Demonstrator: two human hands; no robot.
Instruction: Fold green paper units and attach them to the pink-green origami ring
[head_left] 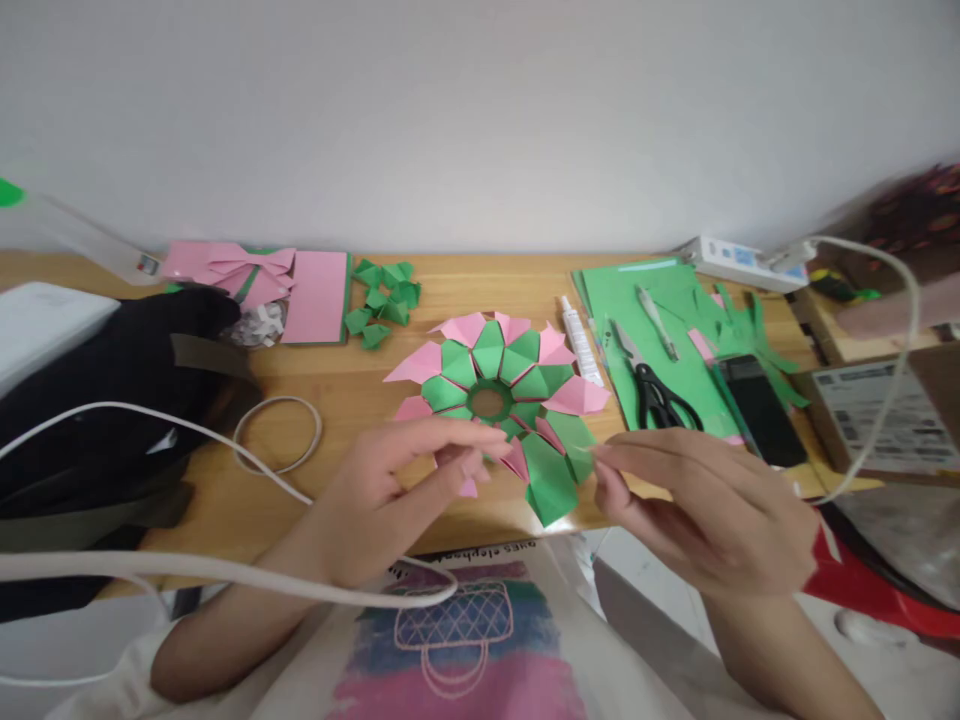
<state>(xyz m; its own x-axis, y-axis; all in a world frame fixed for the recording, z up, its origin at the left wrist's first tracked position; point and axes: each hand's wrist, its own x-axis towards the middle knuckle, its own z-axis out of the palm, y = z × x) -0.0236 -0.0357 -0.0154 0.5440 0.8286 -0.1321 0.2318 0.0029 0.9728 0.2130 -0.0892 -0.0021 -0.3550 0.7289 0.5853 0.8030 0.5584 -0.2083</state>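
A round folded-paper flower (pixel 490 352) lies on the wooden table, with green inner petals, pink outer tips and an open ring in its middle. Two larger green petals jut out at its near right side. My left hand (pixel 394 495) reaches over its near left edge, thumb bent in against the other fingers; whatever lies between them is hidden. Beside the near right petals, my right hand (pixel 697 500) is pinched at thumb and forefinger. A thin pale bit shows at those fingertips, too small to name. A glue tube (pixel 581 340) lies just behind the flower.
Green folded pieces (pixel 382 300) and pink paper (pixel 316 297) lie back left, near a black bag (pixel 112 400). On the right are green sheets (pixel 607 290), scissors (pixel 664 395), a craft knife (pixel 658 322), a phone (pixel 761 405) and a power strip (pixel 742 262). White cables (pixel 225 570) cross my left arm.
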